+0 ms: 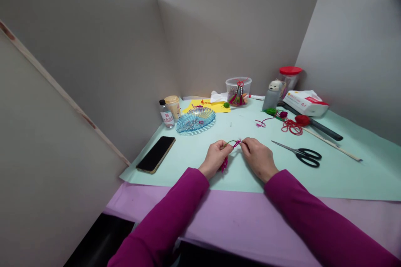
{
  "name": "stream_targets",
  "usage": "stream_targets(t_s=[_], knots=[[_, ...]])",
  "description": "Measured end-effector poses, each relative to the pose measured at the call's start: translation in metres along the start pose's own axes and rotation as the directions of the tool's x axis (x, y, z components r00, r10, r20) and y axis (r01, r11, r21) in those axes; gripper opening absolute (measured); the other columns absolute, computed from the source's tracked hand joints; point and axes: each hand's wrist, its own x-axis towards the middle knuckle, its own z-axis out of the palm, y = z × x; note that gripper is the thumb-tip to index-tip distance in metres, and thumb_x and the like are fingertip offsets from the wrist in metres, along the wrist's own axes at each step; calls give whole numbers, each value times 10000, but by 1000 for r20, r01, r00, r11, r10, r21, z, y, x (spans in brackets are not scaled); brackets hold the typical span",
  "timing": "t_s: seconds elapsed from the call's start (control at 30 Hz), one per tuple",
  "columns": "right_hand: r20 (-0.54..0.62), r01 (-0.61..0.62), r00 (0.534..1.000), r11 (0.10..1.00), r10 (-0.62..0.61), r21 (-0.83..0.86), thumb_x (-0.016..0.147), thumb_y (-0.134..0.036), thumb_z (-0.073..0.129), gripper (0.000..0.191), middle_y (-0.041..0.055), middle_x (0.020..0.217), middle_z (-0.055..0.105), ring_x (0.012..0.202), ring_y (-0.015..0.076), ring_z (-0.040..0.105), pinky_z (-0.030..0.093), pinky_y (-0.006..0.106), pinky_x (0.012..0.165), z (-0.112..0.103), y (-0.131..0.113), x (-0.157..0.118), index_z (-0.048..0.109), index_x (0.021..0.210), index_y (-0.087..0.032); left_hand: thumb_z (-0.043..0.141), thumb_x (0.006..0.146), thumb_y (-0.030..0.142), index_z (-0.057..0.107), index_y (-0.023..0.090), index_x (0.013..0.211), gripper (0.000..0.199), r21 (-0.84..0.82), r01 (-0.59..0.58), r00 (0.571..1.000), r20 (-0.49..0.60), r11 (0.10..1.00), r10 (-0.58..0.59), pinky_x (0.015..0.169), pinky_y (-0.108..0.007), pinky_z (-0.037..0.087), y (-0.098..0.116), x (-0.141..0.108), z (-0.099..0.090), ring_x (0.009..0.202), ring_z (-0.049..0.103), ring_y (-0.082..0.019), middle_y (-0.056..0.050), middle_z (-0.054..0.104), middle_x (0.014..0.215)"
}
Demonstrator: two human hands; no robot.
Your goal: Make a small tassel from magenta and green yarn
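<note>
one character could be read clearly: a capital "b", printed in red on the white label of the small black-capped bottle at the left of the table. beneath that letter ran a line of red print, too small to make out. the white tissue pack at the right carried red lettering along its side, with a small orange mark near its left end and pale characters on a red patch towards its right; the words were too small and blurred to read. the pale yellow cup just beside the bottle bore a printed design, and any wording in it was illegible.
</note>
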Motion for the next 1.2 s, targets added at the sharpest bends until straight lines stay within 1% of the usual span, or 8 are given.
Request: stream_targets(t_s=[0.17, 0.43, 0.6, 0.67, 0.87, 1.0, 1.07, 1.2], knots=[[109, -152, 986, 940, 124, 305, 847, -398, 475, 281, 0, 619, 578, 589, 136, 481, 314, 262, 582, -2, 6, 5, 598, 684, -204, 639, 719, 385, 467, 179, 682, 270, -11, 1, 999, -40, 1000, -2, 350, -186, 222, 1, -1, -2, 335, 299, -52, 74, 407, 441], [393, -437, 895, 589, 211, 680, 773, -502, 532, 329, -47, 549, 470, 463, 88, 345, 271, 238, 468, -4, 11, 8, 606, 755, -183, 601, 736, 338, 505, 165, 684, 205, 10, 5, 999, -51, 1000, -5, 383, -182, 222, 0, 1, -3, 367, 319, -49, 68, 405, 452], [77, -184, 983, 862, 167, 472, 791, -455, 498, 296, 17, 679, 569, 624, 137, 463, 334, 263, 591, -4, 4, 5, 602, 714, -188, 608, 731, 352, 497, 171, 680, 218, 17, -7, 999, -34, 1000, 7, 369, -192, 208, 0, 2, -2, 360, 319, -56, 66, 407, 451], [11, -143, 989, 916, 149, 375, 799, -436, 487, 285, 14, 684, 578, 635, 138, 466, 332, 265, 611, -5, 2, 5, 588, 688, -194, 607, 731, 345, 492, 173, 679, 213, 1, -2, 999, -46, 1000, 2, 374, -193, 217, 0, 2, -2, 356, 318, -55, 69, 407, 452], [202, -288, 955, 841, 217, 458, 780, -458, 478, 327, -29, 533, 499, 552, 127, 441, 321, 253, 560, -6, 8, 5, 563, 607, -194, 627, 706, 350, 475, 168, 650, 244, -73, 4, 995, -95, 997, -10, 395, -195, 225, 0, 5, -7, 378, 314, -45, 68, 399, 478], [146, -349, 935, 757, 324, 552, 785, -443, 468, 293, -23, 573, 529, 557, 132, 460, 345, 255, 564, -5, 11, 5, 586, 703, -188, 646, 683, 354, 465, 166, 637, 265, -132, -16, 990, -141, 991, -3, 410, -197, 221, 0, 7, -9, 403, 311, -41, 63, 397, 501], [100, -288, 954, 769, 283, 571, 795, -419, 475, 262, -28, 588, 519, 567, 127, 455, 351, 248, 569, -6, 6, 3, 574, 717, -190, 644, 684, 355, 476, 162, 645, 259, -126, -22, 991, -137, 992, 4, 413, -197, 221, 0, 7, -8, 408, 312, -40, 61, 401, 506], [50, -42, 999, 858, 19, 513, 832, -352, 466, 217, -23, 635, 541, 591, 119, 464, 355, 240, 601, -6, -9, -3, 579, 735, -194, 652, 672, 342, 494, 159, 662, 242, -109, -36, 992, -122, 993, 22, 416, -195, 233, 1, 6, -3, 413, 322, -43, 62, 404, 508]])
